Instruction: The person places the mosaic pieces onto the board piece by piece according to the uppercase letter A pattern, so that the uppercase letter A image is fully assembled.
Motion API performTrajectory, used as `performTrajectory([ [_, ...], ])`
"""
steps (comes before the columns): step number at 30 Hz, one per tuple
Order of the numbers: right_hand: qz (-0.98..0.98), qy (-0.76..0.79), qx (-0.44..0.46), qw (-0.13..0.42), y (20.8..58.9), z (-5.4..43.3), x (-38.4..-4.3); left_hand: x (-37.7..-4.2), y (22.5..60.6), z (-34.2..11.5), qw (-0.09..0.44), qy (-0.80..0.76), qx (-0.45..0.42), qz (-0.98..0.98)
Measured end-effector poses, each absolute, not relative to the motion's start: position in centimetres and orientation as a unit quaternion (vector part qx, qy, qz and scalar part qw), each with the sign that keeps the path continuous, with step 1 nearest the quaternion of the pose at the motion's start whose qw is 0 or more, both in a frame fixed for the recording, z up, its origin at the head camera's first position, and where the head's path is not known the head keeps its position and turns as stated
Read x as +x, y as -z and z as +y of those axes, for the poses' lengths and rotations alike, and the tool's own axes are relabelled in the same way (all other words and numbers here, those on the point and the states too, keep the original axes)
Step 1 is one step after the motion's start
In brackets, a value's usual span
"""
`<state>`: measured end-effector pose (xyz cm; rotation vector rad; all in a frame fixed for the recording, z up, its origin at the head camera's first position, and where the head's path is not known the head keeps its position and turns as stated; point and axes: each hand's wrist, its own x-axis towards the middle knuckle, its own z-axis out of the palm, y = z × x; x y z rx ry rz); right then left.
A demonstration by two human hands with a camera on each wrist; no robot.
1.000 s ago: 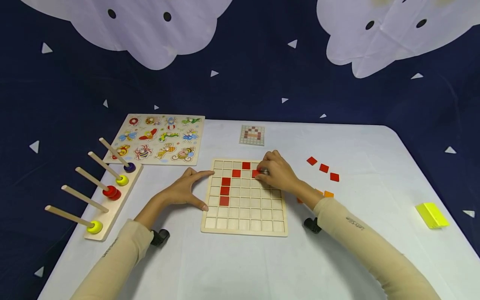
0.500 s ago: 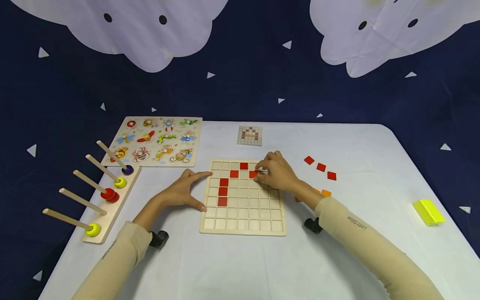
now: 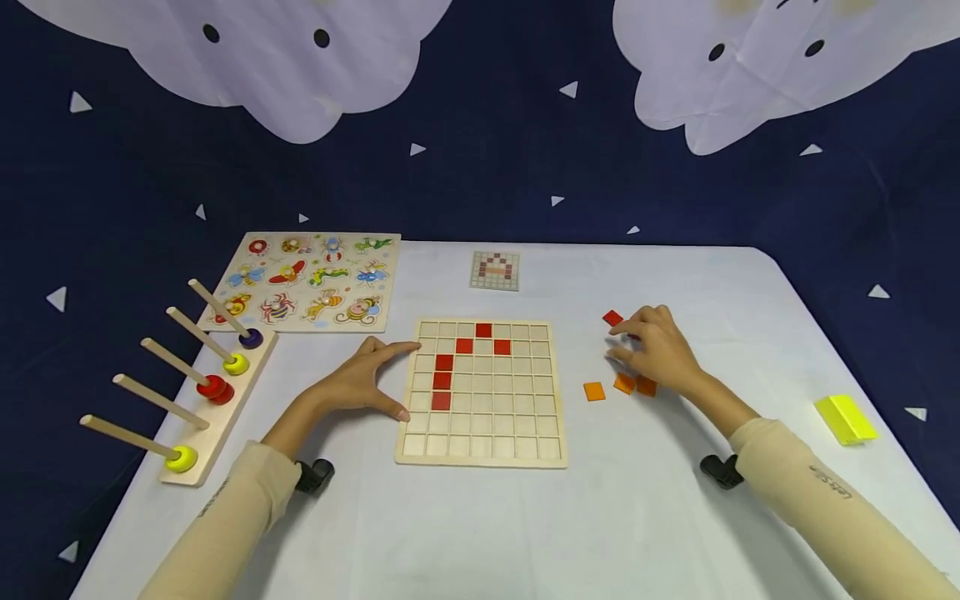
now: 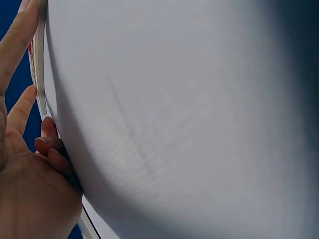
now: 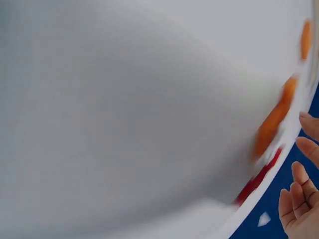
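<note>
A wooden grid board point(image 3: 482, 448) lies mid-table in the head view, with several red square tiles point(image 3: 442, 381) set in its upper and left cells. My left hand point(image 3: 358, 379) rests at the board's left edge, thumb and index finger spread and touching it. Off the board to the right, my right hand point(image 3: 660, 350) hovers over the loose tiles with thumb and index finger apart. One loose red tile point(image 3: 612, 318) shows by its fingertips; other red ones are mostly hidden under the hand. Orange tiles point(image 3: 594, 392) lie just below it. Orange tiles point(image 5: 271, 124) look blurred in the right wrist view.
Behind the board lies a small pattern card point(image 3: 495, 271). A bug peg puzzle point(image 3: 322, 279) and a wooden stand with slanted pegs and coloured rings point(image 3: 216, 389) are on the left. A yellow block point(image 3: 846, 419) sits near the right edge. A dark cloth backdrop hangs behind.
My right hand has left the red tile in the upper right part of the board and moved right to the loose tiles. My left hand stays at the board's edge.
</note>
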<state>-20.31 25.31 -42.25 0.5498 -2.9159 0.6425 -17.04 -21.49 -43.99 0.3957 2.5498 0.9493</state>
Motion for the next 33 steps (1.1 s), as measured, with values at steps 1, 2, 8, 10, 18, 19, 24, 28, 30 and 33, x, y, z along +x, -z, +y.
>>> performTrajectory([
  [1,-0.960,-0.207,0.178,0.060,42.4,26.2,-20.1,-17.1,44.0,-21.5,0.195,-0.338,0.141,0.910],
  [2,-0.962,-0.202,0.175,0.066,42.4,27.1,-19.9,-17.1,44.0,-21.4,0.194,-0.338,0.142,0.910],
  [8,-0.969,-0.189,0.141,0.080,43.0,30.2,-19.1,-17.2,44.0,-21.5,0.193,-0.338,0.141,0.910],
  [10,-0.970,-0.189,0.133,0.081,43.1,30.7,-18.9,-17.2,44.0,-21.5,0.193,-0.338,0.141,0.910],
  [18,-0.962,-0.212,0.139,0.098,43.7,31.7,-18.8,-17.1,44.0,-21.4,0.197,-0.341,0.136,0.909],
  [19,-0.961,-0.214,0.142,0.100,43.7,31.7,-18.8,-17.1,44.0,-21.4,0.196,-0.341,0.136,0.909],
  [24,-0.961,-0.205,0.152,0.106,43.7,31.5,-19.0,-17.1,44.0,-21.4,0.195,-0.340,0.136,0.910],
  [28,-0.960,-0.213,0.149,0.102,43.4,30.8,-19.1,-17.1,43.9,-21.4,0.194,-0.342,0.138,0.909],
  [30,-0.958,-0.219,0.156,0.102,43.3,30.0,-19.1,-17.1,43.9,-21.3,0.194,-0.343,0.138,0.909],
  [33,-0.952,-0.226,0.175,0.107,43.2,28.6,-19.2,-17.1,43.9,-21.3,0.194,-0.343,0.138,0.909],
])
